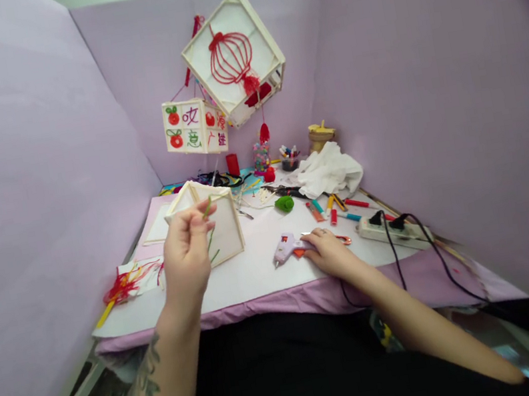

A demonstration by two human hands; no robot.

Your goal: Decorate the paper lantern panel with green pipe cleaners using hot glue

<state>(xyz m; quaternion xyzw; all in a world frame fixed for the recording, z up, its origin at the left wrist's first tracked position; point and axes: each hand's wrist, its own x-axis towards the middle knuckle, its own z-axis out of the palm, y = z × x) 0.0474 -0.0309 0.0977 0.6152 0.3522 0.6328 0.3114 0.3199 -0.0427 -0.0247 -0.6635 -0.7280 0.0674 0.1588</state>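
Observation:
My left hand (189, 237) is raised over the left part of the table, thumb and fingertips pinched on a thin piece of green yarn (210, 206). Just behind it stands a white-panelled wooden lantern frame (226, 228), partly hidden by the hand. On the right, my right hand (328, 251) rests on the handle of a pale purple hot glue gun (286, 248) lying on the table, its nozzle pointing left. Its fingers curve over the handle. Orange-handled scissors (344, 239) lie beside that hand. A ball of green yarn (284, 204) sits farther back.
Finished lanterns (233, 54) hang above the table's back. A power strip (394, 230) with black cords lies at the right, near scattered markers (332, 207). White crumpled cloth (328, 170) lies behind them. Red and yellow tassels (124, 285) lie at the left edge. Lilac walls enclose the table.

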